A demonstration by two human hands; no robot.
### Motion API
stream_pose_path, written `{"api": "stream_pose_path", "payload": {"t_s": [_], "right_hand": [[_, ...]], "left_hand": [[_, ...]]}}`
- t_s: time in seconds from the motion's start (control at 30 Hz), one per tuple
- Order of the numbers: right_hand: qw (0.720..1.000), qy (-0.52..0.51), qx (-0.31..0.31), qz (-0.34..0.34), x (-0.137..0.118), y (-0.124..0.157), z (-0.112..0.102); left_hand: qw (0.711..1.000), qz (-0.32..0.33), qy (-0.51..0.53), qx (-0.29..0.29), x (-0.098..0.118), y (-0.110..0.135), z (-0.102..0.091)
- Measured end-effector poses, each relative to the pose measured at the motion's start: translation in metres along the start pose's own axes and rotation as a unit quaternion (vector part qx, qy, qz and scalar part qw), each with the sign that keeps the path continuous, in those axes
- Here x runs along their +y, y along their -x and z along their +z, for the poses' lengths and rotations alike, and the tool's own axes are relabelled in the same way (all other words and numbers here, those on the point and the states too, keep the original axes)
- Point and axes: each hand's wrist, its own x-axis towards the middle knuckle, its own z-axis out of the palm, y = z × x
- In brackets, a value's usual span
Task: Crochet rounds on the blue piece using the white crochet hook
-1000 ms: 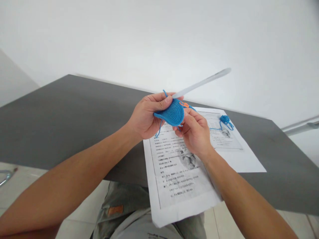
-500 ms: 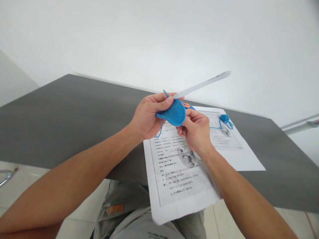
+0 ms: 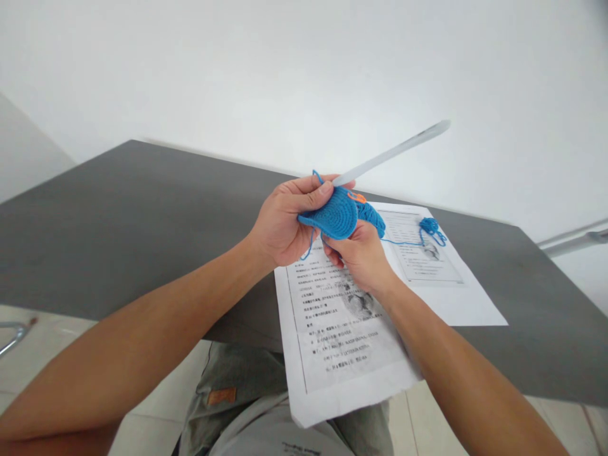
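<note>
A curved blue crocheted piece (image 3: 332, 212) is pinched between the thumb and fingers of my left hand (image 3: 285, 218). The same hand holds a long pale grey stick-like tool (image 3: 392, 152), slanting up to the right. An orange stitch marker (image 3: 357, 197) hangs at the piece's right edge. Just below the piece, my right hand (image 3: 363, 253) is closed, its fingertips together at a strand of blue yarn that runs down from the work. The piece partly hides those fingertips. A bundle of blue yarn (image 3: 373, 218) shows behind the piece, above my right hand.
Printed sheets (image 3: 327, 380) lie under my hands, one overhanging the front edge of the dark grey table (image 3: 118, 234). A small tangle of blue yarn (image 3: 430, 228) rests on the right-hand sheet, with a strand leading toward my hands. A white wall (image 3: 237, 76) stands behind.
My right hand has shifted left and slightly under the crocheted piece, uncovering more of the yarn bundle. The pale tool's far end has risen a little to the right.
</note>
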Motion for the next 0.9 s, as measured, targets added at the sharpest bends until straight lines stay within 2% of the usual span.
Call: {"api": "stream_pose_path", "payload": {"t_s": [0.13, 0.33, 0.57, 0.77, 0.9], "right_hand": [[0.999, 0.028, -0.02, 0.004, 0.001, 0.002, 0.001], [0.998, 0.056, -0.031, -0.025, -0.004, 0.003, -0.003], [0.981, 0.134, -0.131, -0.057, -0.005, 0.006, -0.014], [0.946, 0.212, -0.241, -0.05, -0.012, 0.007, -0.035], [0.927, 0.251, -0.273, -0.055, -0.02, 0.007, -0.05]], "left_hand": [[0.999, 0.039, 0.01, 0.002, 0.0, -0.003, -0.003], [0.996, 0.053, -0.005, 0.069, 0.003, -0.008, -0.006], [0.993, 0.075, -0.018, 0.089, 0.015, -0.009, -0.007], [0.991, 0.101, -0.014, 0.089, 0.022, -0.014, -0.015], [0.992, 0.095, -0.017, 0.077, 0.026, -0.015, -0.019]]}}
